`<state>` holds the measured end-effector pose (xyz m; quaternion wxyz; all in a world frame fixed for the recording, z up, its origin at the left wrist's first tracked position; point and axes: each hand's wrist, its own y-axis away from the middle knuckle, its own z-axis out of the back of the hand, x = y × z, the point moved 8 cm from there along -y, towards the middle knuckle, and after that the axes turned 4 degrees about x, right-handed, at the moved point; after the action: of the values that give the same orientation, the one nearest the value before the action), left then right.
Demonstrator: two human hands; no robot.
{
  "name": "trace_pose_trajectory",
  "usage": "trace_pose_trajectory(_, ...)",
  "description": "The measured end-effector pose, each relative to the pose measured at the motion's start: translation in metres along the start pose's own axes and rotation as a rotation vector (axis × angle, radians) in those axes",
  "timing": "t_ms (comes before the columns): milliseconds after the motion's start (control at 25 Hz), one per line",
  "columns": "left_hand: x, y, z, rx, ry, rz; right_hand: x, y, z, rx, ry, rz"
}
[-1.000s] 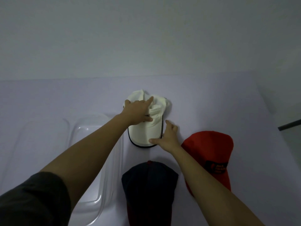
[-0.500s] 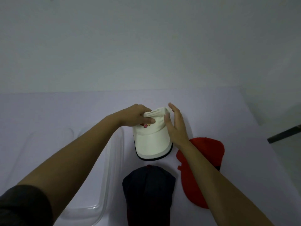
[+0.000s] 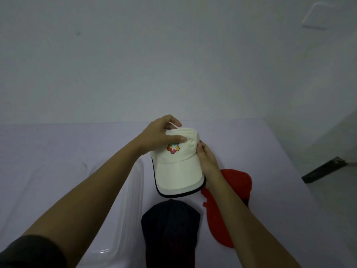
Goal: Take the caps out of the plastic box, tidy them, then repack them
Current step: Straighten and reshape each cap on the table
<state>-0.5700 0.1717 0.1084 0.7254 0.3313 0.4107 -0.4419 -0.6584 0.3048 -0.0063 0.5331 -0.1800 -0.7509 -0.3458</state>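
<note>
I've lifted the white cap (image 3: 177,167) off the table, left hand (image 3: 160,135) pinching its folded crown, right hand (image 3: 207,161) gripping its side. The dark cap (image 3: 170,225) and red cap (image 3: 235,182) lie beside the box (image 3: 135,190); repacking seems still ahead.

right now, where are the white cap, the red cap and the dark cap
white cap (image 3: 179,175): head view, on the top of its brim
red cap (image 3: 239,180): head view, on the crown, right of the forearm
dark cap (image 3: 170,229): head view, on the middle of its crown
</note>
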Motion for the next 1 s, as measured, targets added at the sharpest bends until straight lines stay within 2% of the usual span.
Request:
trace_pose_trajectory(80,0.015,0.007,0.011,-0.224,0.153,0.028,-0.002,0.002,0.005,-0.036,-0.102,0.003)
trace_pose_trajectory(120,0.030,0.014,0.011,-0.308,0.226,0.114,-0.004,0.001,0.009,-0.049,-0.139,0.009)
trace_pose_trajectory(160,0.048,0.022,0.004,-0.322,0.333,0.255,-0.004,0.002,0.011,-0.052,-0.169,0.023)
trace_pose_trajectory(240,0.077,0.037,-0.032,-0.140,0.589,0.487,0.000,0.003,0.013,-0.041,-0.222,0.067)
trace_pose_trajectory(280,0.080,0.042,-0.052,-0.016,0.706,0.509,0.002,0.004,0.014,-0.042,-0.241,0.087)
trace_pose_trajectory(320,0.077,0.045,-0.066,0.059,0.806,0.495,0.004,0.005,0.014,-0.045,-0.251,0.095)
trace_pose_trajectory(360,0.077,0.046,-0.073,0.052,0.873,0.486,0.004,0.005,0.014,-0.054,-0.249,0.095)
trace_pose_trajectory(440,0.082,0.047,-0.072,-0.132,0.926,0.485,0.000,0.006,0.012,-0.085,-0.221,0.055)
trace_pose_trajectory(520,0.084,0.046,-0.065,-0.311,0.993,0.405,-0.009,0.006,0.008,-0.079,-0.207,-0.022)
trace_pose_trajectory(640,0.085,0.045,-0.056,-0.438,1.044,0.267,-0.017,0.013,-0.015,0.101,-0.303,-0.153)
trace_pose_trajectory(720,0.088,0.047,-0.052,-0.467,1.051,0.241,-0.016,0.019,-0.028,0.197,-0.373,-0.185)
trace_pose_trajectory(880,0.092,0.048,-0.055,-0.432,1.172,0.197,-0.008,0.021,-0.034,0.204,-0.421,-0.071)
trace_pose_trajectory(1000,0.086,0.045,-0.057,-0.393,1.273,0.119,-0.004,0.024,-0.034,0.220,-0.509,-0.062)
